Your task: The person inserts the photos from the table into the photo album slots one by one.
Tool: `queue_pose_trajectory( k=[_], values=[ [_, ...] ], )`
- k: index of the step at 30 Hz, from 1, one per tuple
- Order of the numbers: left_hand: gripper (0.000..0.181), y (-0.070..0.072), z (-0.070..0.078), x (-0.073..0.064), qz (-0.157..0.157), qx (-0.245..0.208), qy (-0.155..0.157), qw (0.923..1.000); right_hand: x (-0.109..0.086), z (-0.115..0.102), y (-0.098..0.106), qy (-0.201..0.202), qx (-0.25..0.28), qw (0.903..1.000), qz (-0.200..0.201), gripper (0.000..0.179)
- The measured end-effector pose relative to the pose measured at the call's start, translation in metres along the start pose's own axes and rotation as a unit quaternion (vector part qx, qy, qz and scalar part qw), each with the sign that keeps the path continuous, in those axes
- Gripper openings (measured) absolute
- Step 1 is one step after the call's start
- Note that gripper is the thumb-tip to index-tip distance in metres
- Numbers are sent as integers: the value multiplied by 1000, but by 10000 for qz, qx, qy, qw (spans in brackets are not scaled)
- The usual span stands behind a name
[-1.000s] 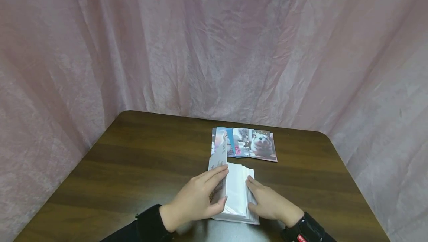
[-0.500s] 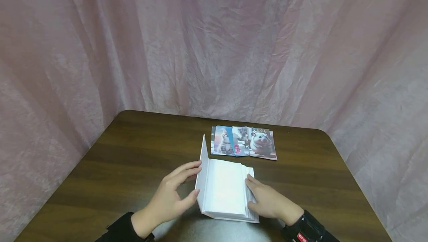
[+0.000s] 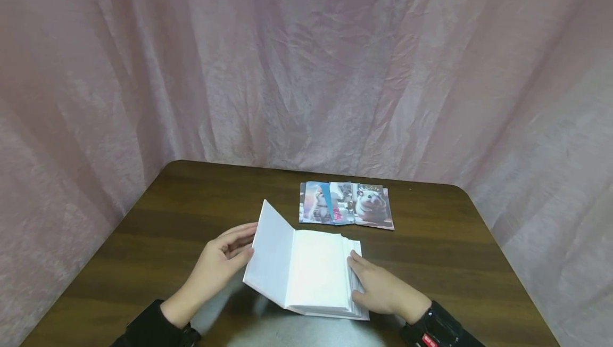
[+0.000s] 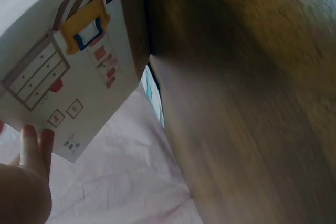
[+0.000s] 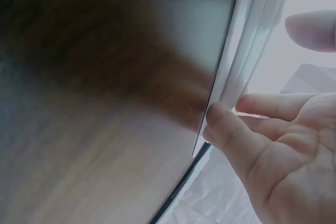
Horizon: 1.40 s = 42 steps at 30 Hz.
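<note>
A white album [image 3: 316,272] lies open on the dark wooden table [image 3: 191,203]. Its front cover [image 3: 270,254] stands tilted to the left, with a blank white page showing. My left hand [image 3: 217,262] supports the cover from outside with straight fingers; in the left wrist view those fingers [image 4: 31,145] touch the cover's printed outer face [image 4: 68,72]. My right hand [image 3: 383,291] rests at the album's right edge. In the right wrist view its fingertips [image 5: 218,116] press the page edges [image 5: 252,51] while the thumb [image 5: 312,30] hovers over the top page.
A fanned row of animal photos [image 3: 346,204] lies flat just behind the album. Pink crinkled curtain [image 3: 306,70] closes off the table's far and side edges. Bare wood shows to the left and right of the album.
The left hand has swung the album's front cover from nearly shut to upright and on over to the left. The right hand has stayed at the page edges.
</note>
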<state>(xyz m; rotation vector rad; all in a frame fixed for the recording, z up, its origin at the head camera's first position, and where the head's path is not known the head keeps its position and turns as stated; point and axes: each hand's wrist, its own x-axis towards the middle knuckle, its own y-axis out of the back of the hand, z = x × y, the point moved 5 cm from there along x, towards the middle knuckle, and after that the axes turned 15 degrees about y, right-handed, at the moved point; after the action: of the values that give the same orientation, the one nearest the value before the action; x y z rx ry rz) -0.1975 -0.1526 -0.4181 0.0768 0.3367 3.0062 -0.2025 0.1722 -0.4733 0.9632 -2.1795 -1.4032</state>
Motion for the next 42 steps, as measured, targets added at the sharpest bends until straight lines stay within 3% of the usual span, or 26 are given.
queue_pose_trajectory(
  k=[4,8,11,14,20,27,30,33,38,42],
  values=[
    [37,8,-7,1,407,416,465,9972,0,-2,1,15,-5,10000,-12,72],
    [35,14,-13,1,773,1037,626,9896,0,-3,3,-1,-31,10000,0,72],
    [34,17,-17,1,996,1784,590,9771,0,-2,4,-17,-59,10000,-13,72],
    [34,17,-21,1,1045,2608,629,9577,0,-2,4,-24,-61,10000,-38,72],
    [38,9,-28,-1,640,3702,850,9228,0,0,2,-83,-63,9999,-86,73],
    [53,0,-42,0,-121,4245,1252,8967,1,-2,1,-16,-172,9998,-40,73],
    [61,-2,-48,1,-422,4209,1538,8930,2,-3,1,57,-235,9997,-2,73],
    [66,-3,-51,1,-599,4094,1721,8940,2,-3,0,51,-241,9997,-2,73],
    [70,-6,-55,1,-712,4054,1735,8947,2,-3,0,-1,-194,9998,-27,73],
    [71,-9,-56,0,-788,4200,1660,8887,2,-4,0,-55,-144,9999,-37,73]
  ],
)
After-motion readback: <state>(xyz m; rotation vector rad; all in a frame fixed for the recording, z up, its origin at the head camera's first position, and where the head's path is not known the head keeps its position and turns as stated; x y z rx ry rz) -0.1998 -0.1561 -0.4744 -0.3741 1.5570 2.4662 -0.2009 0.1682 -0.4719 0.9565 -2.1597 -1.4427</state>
